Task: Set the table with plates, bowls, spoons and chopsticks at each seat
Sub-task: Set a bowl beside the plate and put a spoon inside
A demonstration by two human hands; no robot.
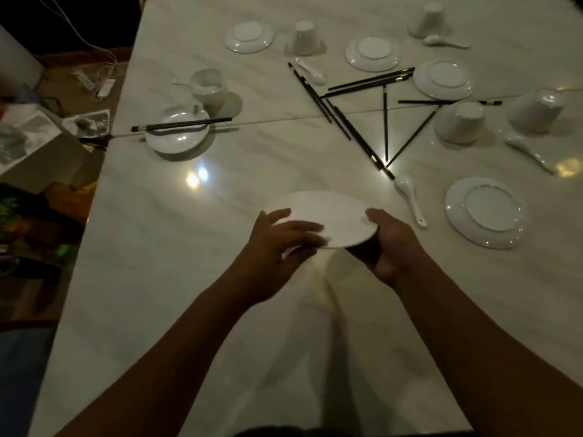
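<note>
left hand (277,244) + right hand (389,244) both gripping a plate (328,216), holding it over the near table (157,294) edge | one seat looking done far left: plate with chopsticks (181,124) across it, cup (209,88) holding a spoon | rest waiting: loose chopsticks, upturned plates, inverted cups

I see two bare forearms, no sleeves in frame, left hand (277,244) and right hand (389,244) bare, no rings, watch or gloves visible
</note>
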